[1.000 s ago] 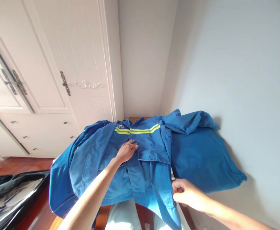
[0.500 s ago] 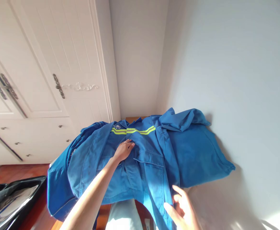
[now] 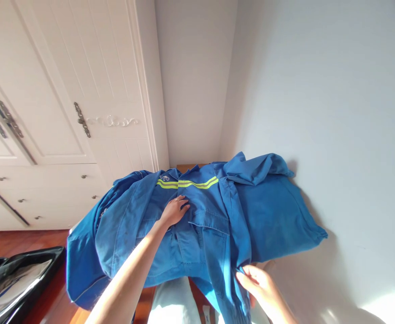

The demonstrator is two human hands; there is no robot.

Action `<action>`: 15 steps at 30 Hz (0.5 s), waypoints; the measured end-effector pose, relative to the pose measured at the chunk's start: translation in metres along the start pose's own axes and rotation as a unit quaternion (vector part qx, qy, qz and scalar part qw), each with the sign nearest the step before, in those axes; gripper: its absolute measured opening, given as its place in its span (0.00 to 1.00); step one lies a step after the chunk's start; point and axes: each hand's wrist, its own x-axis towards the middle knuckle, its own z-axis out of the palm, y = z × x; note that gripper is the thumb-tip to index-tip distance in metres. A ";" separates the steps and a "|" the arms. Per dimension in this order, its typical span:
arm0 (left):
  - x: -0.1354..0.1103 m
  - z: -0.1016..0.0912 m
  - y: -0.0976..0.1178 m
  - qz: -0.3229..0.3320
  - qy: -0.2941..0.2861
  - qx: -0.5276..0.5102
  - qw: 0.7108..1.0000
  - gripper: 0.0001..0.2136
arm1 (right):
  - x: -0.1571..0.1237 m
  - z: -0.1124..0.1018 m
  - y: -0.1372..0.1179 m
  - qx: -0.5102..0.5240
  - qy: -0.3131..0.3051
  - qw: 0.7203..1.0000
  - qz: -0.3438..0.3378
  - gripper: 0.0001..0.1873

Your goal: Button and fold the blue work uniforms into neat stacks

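Note:
A blue work jacket (image 3: 197,243) with yellow-green reflective stripes across its chest lies spread out in front of me. My left hand (image 3: 174,209) rests flat on the jacket's front, just below the stripe, fingers stretched out. At the lower right, my right hand (image 3: 258,281) pinches the jacket's edge, a fold of cloth between thumb and fingers. One sleeve is bunched at the upper right, over more blue cloth (image 3: 281,220). On the left, a darker blue garment (image 3: 82,265) lies partly under the jacket.
A white wardrobe (image 3: 123,81) with metal handles stands at the left. A pale wall (image 3: 319,112) rises close on the right. On the reddish wood floor (image 3: 53,279) at the lower left is a black-edged bag (image 3: 53,265) with light cloth inside. My pale trouser legs (image 3: 173,301) show below.
My right hand has closed on the jacket's edge, and the cloth there has gathered and shifted. My left hand has stayed on the jacket's front.

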 end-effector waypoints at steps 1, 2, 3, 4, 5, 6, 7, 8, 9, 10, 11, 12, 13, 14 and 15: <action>0.000 0.000 0.000 0.000 0.000 -0.001 1.000 0.21 | -0.009 -0.006 -0.012 0.013 0.028 0.999 -0.013 0.25; 0.000 -0.001 0.000 0.001 -0.001 -0.001 1.000 0.21 | -0.018 -0.015 -0.023 0.014 0.050 0.998 -0.022 0.26; 0.000 -0.001 0.001 0.001 -0.003 -0.001 1.000 0.21 | -0.026 -0.025 -0.034 0.020 0.075 0.997 -0.029 0.26; 0.000 -0.001 0.001 0.001 -0.005 0.000 1.000 0.21 | -0.033 -0.037 -0.042 0.030 0.095 0.995 -0.030 0.25; 0.001 -0.001 0.000 0.000 -0.006 0.002 1.000 0.21 | -0.039 -0.049 -0.047 0.041 0.108 0.993 -0.024 0.25; 0.001 -0.001 0.000 -0.001 -0.008 0.005 1.000 0.21 | -0.042 -0.061 -0.048 0.050 0.116 0.992 -0.012 0.24; 0.001 -0.001 0.000 -0.001 -0.010 0.010 1.000 0.21 | -0.045 -0.073 -0.046 0.054 0.118 0.992 0.004 0.24; 0.001 -0.001 -0.001 -0.001 -0.011 0.014 1.000 0.21 | -0.046 -0.082 -0.040 0.050 0.111 0.992 0.025 0.23; 0.001 0.000 -0.001 -0.001 -0.012 0.018 1.000 0.21 | -0.046 -0.091 -0.031 0.040 0.094 0.993 0.053 0.23; 0.001 0.000 -0.001 -0.001 -0.012 0.020 1.000 0.22 | -0.046 -0.097 -0.020 0.024 0.064 0.993 0.091 0.24; 0.001 0.001 -0.001 0.001 -0.011 0.022 1.000 0.22 | -0.046 -0.102 -0.008 0.006 0.029 0.991 0.132 0.23; 0.000 0.001 -0.001 0.003 -0.008 0.023 1.000 0.22 | -0.045 -0.105 0.002 -0.012 -0.005 0.986 0.167 0.23; 0.000 0.001 0.000 0.004 -0.004 0.023 1.000 0.22 | -0.043 -0.108 0.011 -0.026 -0.027 0.981 0.189 0.23; 0.000 0.000 0.001 0.004 0.000 0.024 1.000 0.22 | -0.041 -0.110 0.016 -0.037 -0.034 0.980 0.191 0.23; 0.001 -0.002 0.003 0.003 0.002 0.026 1.000 0.21 | -0.037 -0.112 0.016 -0.045 -0.026 0.984 0.170 0.24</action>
